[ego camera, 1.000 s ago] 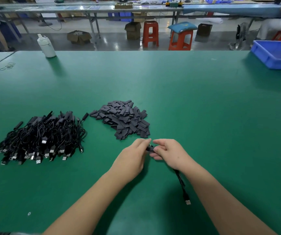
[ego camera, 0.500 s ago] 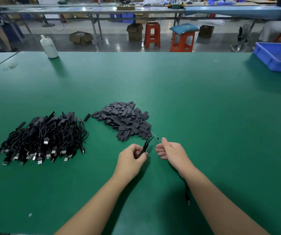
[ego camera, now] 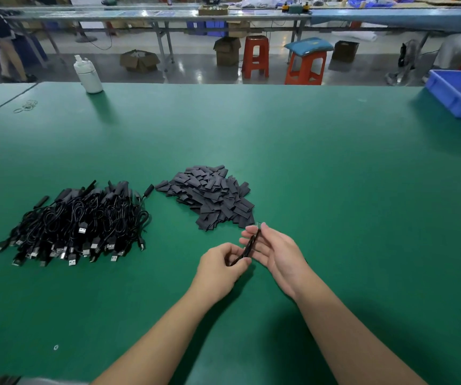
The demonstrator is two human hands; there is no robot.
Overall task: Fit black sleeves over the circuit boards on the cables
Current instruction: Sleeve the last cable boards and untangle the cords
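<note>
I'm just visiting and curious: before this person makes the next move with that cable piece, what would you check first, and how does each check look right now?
1. Cable piece held firmly: ok. The left hand pinches the lower end of the black cable piece.
2. Other hand ready: ok. The right hand is open, fingers straight beside the piece's upper end.
3. Sleeve fully over the circuit board: cannot tell. The piece is thin and dark, and the board is not distinguishable.
4. Spare sleeves nearby: ok. The pile of black sleeves lies just beyond the hands.
5. More cables available: ok. The heap of cables lies to the left on the green table.
</note>
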